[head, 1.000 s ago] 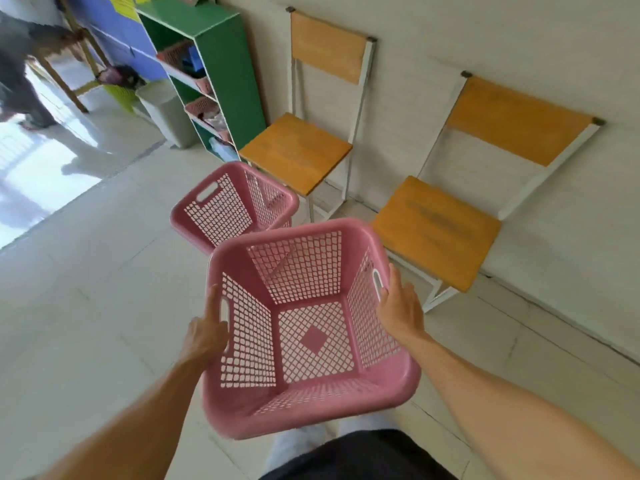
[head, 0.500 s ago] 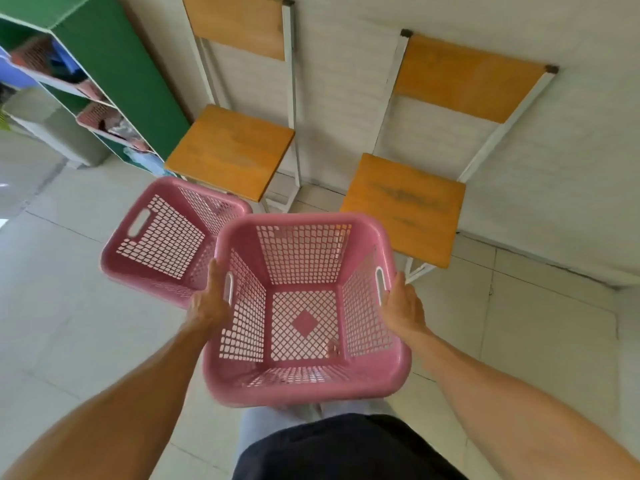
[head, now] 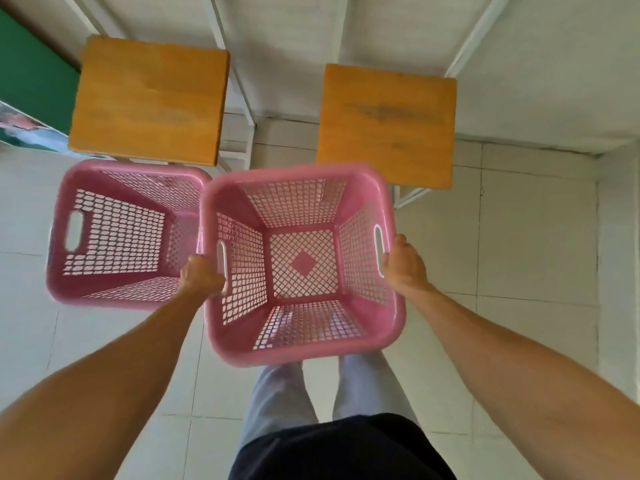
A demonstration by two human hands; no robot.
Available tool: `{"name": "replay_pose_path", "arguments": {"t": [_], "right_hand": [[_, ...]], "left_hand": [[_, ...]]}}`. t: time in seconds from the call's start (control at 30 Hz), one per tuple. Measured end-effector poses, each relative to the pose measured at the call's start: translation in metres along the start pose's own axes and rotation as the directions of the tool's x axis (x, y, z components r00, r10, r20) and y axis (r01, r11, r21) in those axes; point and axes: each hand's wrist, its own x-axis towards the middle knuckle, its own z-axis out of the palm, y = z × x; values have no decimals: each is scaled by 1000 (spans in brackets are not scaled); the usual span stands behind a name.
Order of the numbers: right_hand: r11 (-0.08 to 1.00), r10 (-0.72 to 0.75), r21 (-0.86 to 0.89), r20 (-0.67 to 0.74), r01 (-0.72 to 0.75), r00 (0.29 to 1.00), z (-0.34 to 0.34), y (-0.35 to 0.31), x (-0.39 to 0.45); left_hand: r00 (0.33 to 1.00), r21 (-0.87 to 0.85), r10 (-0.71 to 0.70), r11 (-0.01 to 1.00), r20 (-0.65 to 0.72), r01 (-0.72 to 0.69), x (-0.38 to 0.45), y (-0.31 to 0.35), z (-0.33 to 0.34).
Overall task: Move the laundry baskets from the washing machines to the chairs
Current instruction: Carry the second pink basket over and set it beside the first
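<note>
The pink basket [head: 301, 265] is held above the tiled floor [head: 519, 244], before the right chair [head: 386, 123]. Left hand [head: 202, 277] and right hand [head: 403, 266] grasp its side handles, fingers clenched. A second basket [head: 117, 233] is just beside it, before the left chair [head: 149, 98].

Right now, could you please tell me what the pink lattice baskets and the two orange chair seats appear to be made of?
The pink lattice basket held in both hands and the second pink lattice basket beside it look like moulded plastic: smooth, slightly glossy rims and uniform punched grids. The left orange chair seat and the right orange chair seat look like varnished wood or laminate, with faint grain streaks. Their white frame tubes are probably painted metal.
</note>
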Motion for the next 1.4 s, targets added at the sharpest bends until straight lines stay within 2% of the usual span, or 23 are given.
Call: {"name": "replay_pose_path", "arguments": {"t": [0.2,0.37,0.53,0.73,0.8,0.97,1.17,1.33,1.4], "right_hand": [[995,96,4,66,-96,993,33,-6,25],[984,162,58,77,-166,984,60,1,48],[961,243,121,77,-251,967,95,-1,68],[942,258,194,101,-274,961,135,-11,82],[937,250,220,114,-270,962,144,-18,84],[938,271,196,104,-287,957,149,-33,94],[955,259,122,102,-270,960,151,-36,101],[951,294,69,108,-302,950,158,-45,101],[944,317,48,140,-326,938,156,-48,98]], "left_hand": [[999,61,31,998,20,-33,28,23,14],[993,164,99,980,67,-109,66,35,28],[988,196,137,969,67,-148,105,41,47],[996,81,91,993,-15,-89,138,32,59],[994,108,105,989,-43,-100,145,26,58],[992,148,112,984,-58,-103,145,22,61],[984,1,133,991,-116,-134,119,15,86],[958,71,269,962,-100,-262,96,14,96],[959,64,271,962,-83,-266,90,17,95]]}}
